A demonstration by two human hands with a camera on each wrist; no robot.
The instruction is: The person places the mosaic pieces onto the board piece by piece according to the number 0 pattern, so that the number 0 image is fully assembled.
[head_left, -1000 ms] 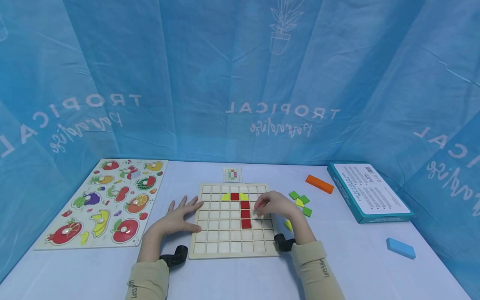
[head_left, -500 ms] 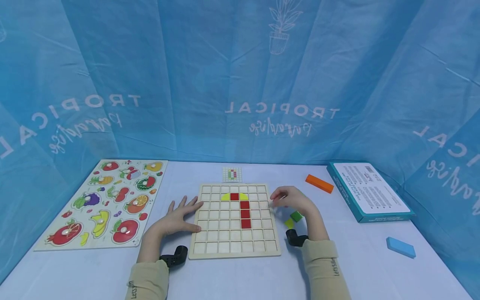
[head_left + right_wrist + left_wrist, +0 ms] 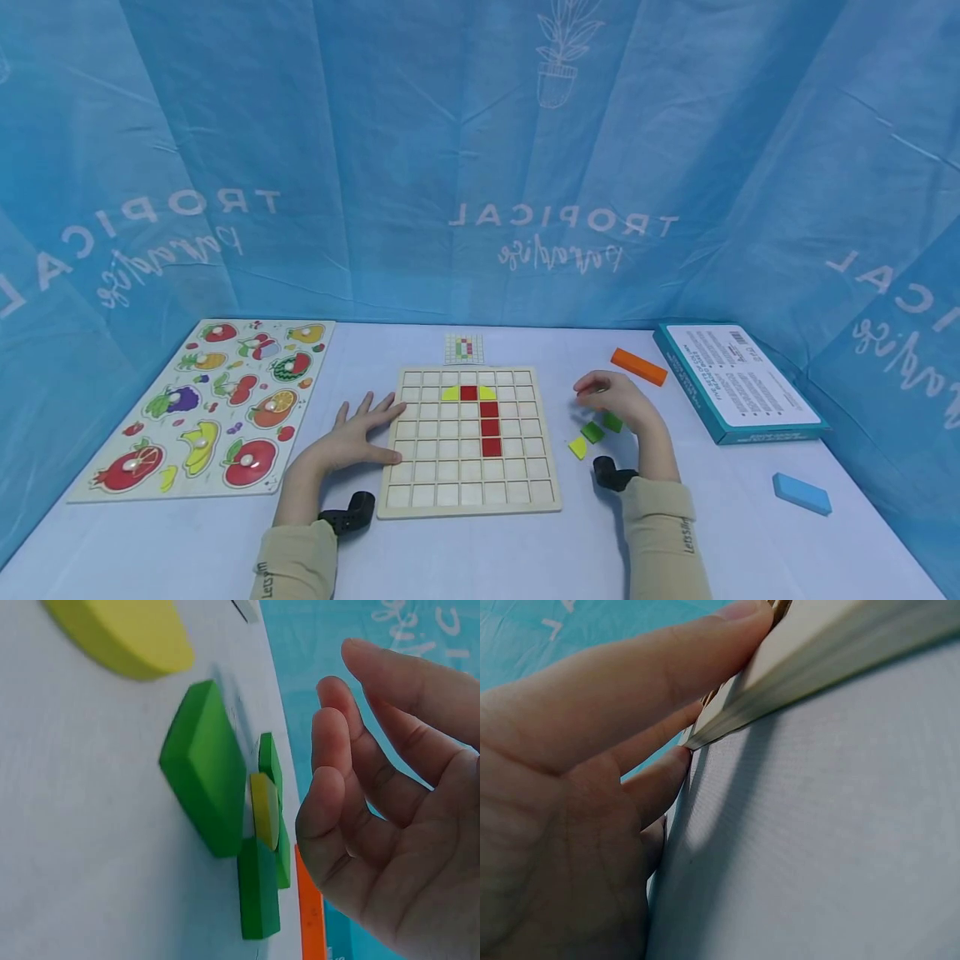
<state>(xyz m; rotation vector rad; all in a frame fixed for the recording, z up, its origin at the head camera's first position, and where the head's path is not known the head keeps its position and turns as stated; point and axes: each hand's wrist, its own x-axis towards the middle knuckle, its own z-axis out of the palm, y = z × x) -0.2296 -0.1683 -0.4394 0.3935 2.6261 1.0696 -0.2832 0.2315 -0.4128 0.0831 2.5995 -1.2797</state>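
My left hand (image 3: 352, 437) rests with spread fingers at the left edge of the wooden grid board (image 3: 448, 495). In the left wrist view, the thumb and fingertips touch the board's edge (image 3: 780, 686). On the board are a column of red square tiles (image 3: 491, 427), another red tile (image 3: 468, 393) higher up and a yellow rounded tile (image 3: 451, 394) on either side of it. My right hand (image 3: 618, 400) hovers right of the board, fingers loosely bent and holding nothing. Below it lie loose green tiles (image 3: 206, 772) and yellow rounded tiles (image 3: 124, 634), partly hidden by the hand in the head view.
A small pattern card (image 3: 464, 349) lies behind the board. To the left is a fruit puzzle board (image 3: 258, 392). At the right are an orange block (image 3: 639, 367), a teal box (image 3: 738, 383) and a blue block (image 3: 802, 496). A blue printed curtain (image 3: 480, 275) hangs behind.
My right hand has moved right, from over the board beside the red tiles to above the loose tiles. My left hand and the tiles on the board stay as they were.
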